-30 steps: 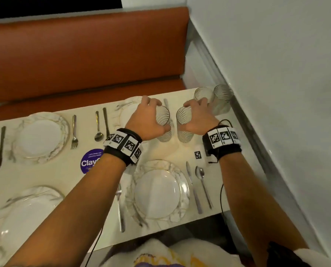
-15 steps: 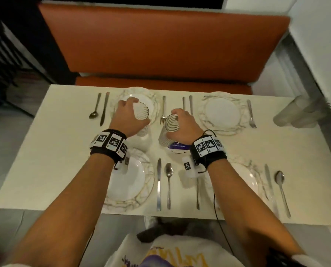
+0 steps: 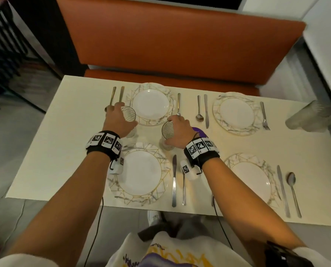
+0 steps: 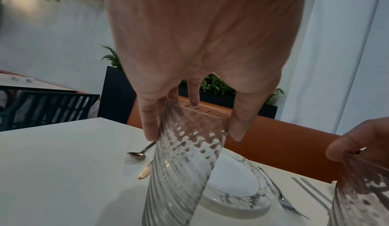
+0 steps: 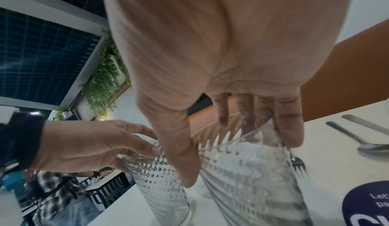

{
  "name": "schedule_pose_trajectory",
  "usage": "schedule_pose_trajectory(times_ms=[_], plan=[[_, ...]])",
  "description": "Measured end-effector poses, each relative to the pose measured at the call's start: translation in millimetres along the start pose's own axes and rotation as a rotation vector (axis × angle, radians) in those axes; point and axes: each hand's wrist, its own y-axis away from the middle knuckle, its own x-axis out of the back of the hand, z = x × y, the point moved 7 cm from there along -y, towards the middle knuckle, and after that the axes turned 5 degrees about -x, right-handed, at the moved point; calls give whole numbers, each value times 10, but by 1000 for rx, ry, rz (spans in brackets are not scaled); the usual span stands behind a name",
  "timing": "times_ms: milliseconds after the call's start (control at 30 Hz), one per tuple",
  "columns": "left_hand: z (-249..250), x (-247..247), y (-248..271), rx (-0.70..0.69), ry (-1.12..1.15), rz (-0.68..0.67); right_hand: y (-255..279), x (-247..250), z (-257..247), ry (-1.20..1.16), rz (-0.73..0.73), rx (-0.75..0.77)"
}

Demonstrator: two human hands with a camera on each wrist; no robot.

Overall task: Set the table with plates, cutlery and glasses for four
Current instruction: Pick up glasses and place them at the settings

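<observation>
Four plates (image 3: 150, 104) on desk (image 3: 60, 151); two ribbed glasses held, left hand (image 3: 118, 121) grip curled round one (image 3: 130, 120), right hand (image 3: 180, 132) round other (image 3: 167, 132).

1. The left hand (image 3: 118, 122) grips a ribbed glass (image 3: 129, 120) from above; its fingers (image 3: 117, 107) curl over the far rim.
2. The right hand (image 3: 180, 132) grips a second glass (image 3: 167, 135) the same way, fingers (image 3: 175, 118) on the far rim.
3. Beyond the left fingers lie a spoon (image 3: 111, 98) and knife (image 3: 121, 94); just right of them a plate (image 3: 151, 104).
4. A fork (image 3: 178, 104) runs away from the right fingers.
5. Nearer than both hands sits another plate (image 3: 141, 174) on the counter (image 3: 55, 151).
6. Far right of the fingers stand blurred glasses (image 3: 313, 118).
7. An orange bench (image 3: 180, 41) backs the counter.
</observation>
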Motion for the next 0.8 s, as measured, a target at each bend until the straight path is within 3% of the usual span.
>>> schedule_pose_trajectory(times_ms=[600, 800], plan=[[-197, 1, -57, 59, 20, 23, 41, -49, -52, 20, 26, -25], [-133, 75, -47, 60, -115, 30, 36, -50, -13, -9, -13, -19]])
